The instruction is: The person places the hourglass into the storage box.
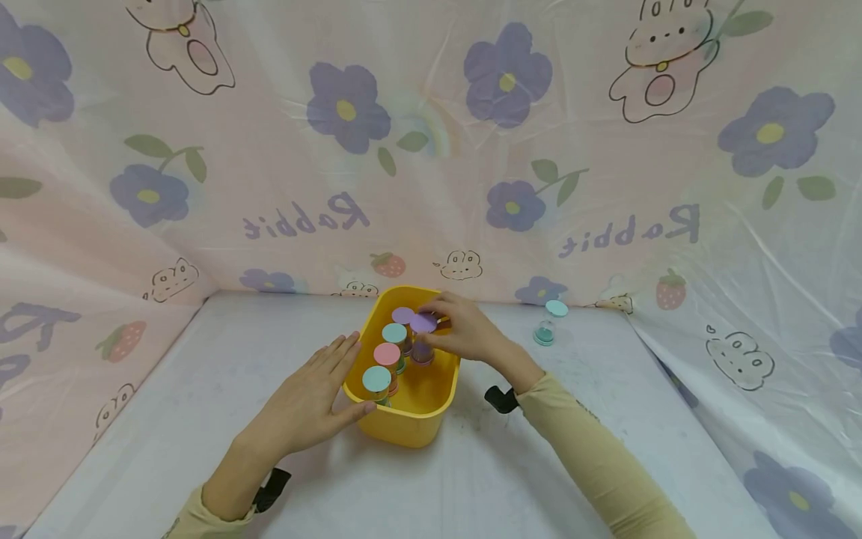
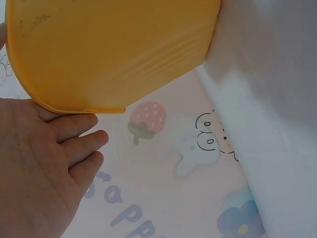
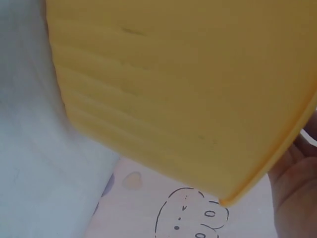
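A yellow plastic bin (image 1: 402, 428) holds several small sand timers with round coloured caps. Along its left side stand a purple-capped one, a teal-capped one (image 1: 394, 333), a pink-capped one (image 1: 387, 354) and another teal-capped one (image 1: 376, 379). Reaching over the bin's right rim, my right hand (image 1: 465, 327) grips a purple-capped sand timer (image 1: 423, 323) inside; the bin wall hides this grip in the right wrist view. My left hand (image 1: 306, 400) rests on the left rim, fingers straight and thumb at the near corner. The left wrist view shows those fingertips (image 2: 89, 141) under the rim.
Another teal sand timer (image 1: 545, 333) stands on the white table (image 1: 539, 464), right of the bin near the back. A patterned cloth (image 1: 417, 180) with flowers and rabbits hangs behind the table and along its sides.
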`<state>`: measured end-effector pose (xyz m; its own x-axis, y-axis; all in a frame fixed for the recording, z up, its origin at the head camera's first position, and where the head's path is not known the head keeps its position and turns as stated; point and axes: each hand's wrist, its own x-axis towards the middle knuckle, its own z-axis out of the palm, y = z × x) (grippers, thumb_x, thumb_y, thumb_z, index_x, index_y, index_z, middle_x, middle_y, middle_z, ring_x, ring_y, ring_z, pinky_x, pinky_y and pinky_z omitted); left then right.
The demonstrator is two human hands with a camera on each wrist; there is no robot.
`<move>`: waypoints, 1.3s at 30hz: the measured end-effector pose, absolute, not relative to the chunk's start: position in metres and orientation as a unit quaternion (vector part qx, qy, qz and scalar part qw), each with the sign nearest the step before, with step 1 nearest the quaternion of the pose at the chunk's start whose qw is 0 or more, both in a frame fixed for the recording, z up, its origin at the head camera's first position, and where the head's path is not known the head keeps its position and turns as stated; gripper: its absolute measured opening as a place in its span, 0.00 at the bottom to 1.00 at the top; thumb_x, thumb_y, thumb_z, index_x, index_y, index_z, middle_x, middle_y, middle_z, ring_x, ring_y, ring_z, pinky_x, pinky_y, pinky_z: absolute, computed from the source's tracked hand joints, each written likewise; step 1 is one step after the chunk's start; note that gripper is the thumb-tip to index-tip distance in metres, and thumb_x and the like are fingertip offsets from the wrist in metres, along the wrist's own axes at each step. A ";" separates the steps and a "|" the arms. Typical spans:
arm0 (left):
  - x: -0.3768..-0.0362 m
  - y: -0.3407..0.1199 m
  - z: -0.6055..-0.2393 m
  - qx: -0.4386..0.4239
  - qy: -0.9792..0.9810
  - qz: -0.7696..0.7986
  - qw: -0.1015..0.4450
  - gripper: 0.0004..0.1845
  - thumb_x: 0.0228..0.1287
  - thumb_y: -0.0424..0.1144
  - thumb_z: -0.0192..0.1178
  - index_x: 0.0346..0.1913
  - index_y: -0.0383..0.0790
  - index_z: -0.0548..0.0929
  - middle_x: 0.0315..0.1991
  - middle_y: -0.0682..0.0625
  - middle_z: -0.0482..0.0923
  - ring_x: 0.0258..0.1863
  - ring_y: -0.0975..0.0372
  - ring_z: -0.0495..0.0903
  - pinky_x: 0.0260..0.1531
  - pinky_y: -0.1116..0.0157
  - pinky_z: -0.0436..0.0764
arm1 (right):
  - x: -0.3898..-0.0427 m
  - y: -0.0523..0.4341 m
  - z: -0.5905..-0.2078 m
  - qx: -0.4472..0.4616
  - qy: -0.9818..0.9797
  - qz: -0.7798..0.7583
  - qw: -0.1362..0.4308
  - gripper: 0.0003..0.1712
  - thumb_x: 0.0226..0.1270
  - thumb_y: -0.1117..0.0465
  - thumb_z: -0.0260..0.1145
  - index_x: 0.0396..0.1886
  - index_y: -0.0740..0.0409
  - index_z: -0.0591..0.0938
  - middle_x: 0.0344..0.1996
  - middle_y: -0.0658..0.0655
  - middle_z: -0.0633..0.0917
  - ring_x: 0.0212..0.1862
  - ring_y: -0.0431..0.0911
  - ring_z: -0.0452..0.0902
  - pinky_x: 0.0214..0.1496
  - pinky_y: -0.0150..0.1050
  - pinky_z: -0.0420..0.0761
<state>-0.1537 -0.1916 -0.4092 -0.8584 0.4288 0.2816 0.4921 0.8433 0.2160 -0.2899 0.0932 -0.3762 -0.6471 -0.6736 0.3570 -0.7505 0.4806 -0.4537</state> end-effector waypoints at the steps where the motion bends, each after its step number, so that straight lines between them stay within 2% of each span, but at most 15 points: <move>1: -0.154 -0.192 -0.409 -0.241 -0.954 -0.142 0.111 0.51 0.73 0.70 0.52 0.82 0.32 0.57 0.83 0.41 0.53 0.81 0.44 0.56 0.78 0.44 0.59 | -0.291 0.093 -0.375 0.416 -0.861 0.288 0.056 0.25 0.65 0.56 0.78 0.58 0.63 0.85 0.52 0.57 0.83 0.50 0.46 0.83 0.54 0.36 0.87; 8: -0.153 -0.192 -0.409 -0.243 -0.953 -0.142 0.112 0.52 0.73 0.71 0.52 0.82 0.32 0.57 0.83 0.41 0.52 0.81 0.44 0.56 0.78 0.44 0.59 | -0.297 0.088 -0.369 0.423 -0.875 0.234 0.008 0.26 0.65 0.54 0.77 0.59 0.62 0.86 0.54 0.58 0.85 0.49 0.46 0.82 0.52 0.34 0.87; 13: -0.154 -0.192 -0.409 -0.243 -0.953 -0.142 0.113 0.52 0.73 0.71 0.51 0.82 0.33 0.56 0.83 0.42 0.51 0.81 0.45 0.55 0.79 0.44 0.58 | -0.302 0.086 -0.368 0.430 -0.875 0.222 -0.018 0.25 0.66 0.56 0.77 0.59 0.62 0.86 0.53 0.59 0.85 0.49 0.48 0.83 0.53 0.36 0.87; 18: -0.154 -0.192 -0.409 -0.245 -0.953 -0.140 0.112 0.52 0.73 0.71 0.51 0.82 0.32 0.56 0.83 0.41 0.51 0.81 0.45 0.55 0.78 0.44 0.58 | -0.305 0.086 -0.368 0.441 -0.876 0.197 -0.019 0.24 0.66 0.56 0.77 0.59 0.61 0.87 0.50 0.58 0.86 0.49 0.51 0.82 0.54 0.41 0.87; 24: -0.154 -0.192 -0.408 -0.242 -0.954 -0.140 0.105 0.53 0.72 0.72 0.52 0.82 0.33 0.55 0.83 0.41 0.51 0.82 0.46 0.53 0.79 0.45 0.58 | -0.309 0.085 -0.369 0.454 -0.873 0.178 -0.024 0.22 0.66 0.58 0.76 0.58 0.59 0.88 0.50 0.57 0.87 0.49 0.48 0.82 0.54 0.39 0.85; 39: -0.155 -0.193 -0.409 -0.247 -0.953 -0.137 0.111 0.51 0.73 0.70 0.51 0.82 0.32 0.57 0.83 0.41 0.53 0.81 0.45 0.56 0.78 0.45 0.60 | -0.314 0.082 -0.372 0.449 -0.877 0.162 -0.048 0.23 0.66 0.55 0.77 0.59 0.56 0.88 0.56 0.56 0.87 0.57 0.49 0.80 0.65 0.44 0.80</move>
<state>-0.1546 -0.1927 -0.4085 -0.8537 0.4401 0.2784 0.5007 0.8406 0.2065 -0.3136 0.0815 -0.3719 -0.5921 -0.8036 0.0607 -0.7723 0.5442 -0.3278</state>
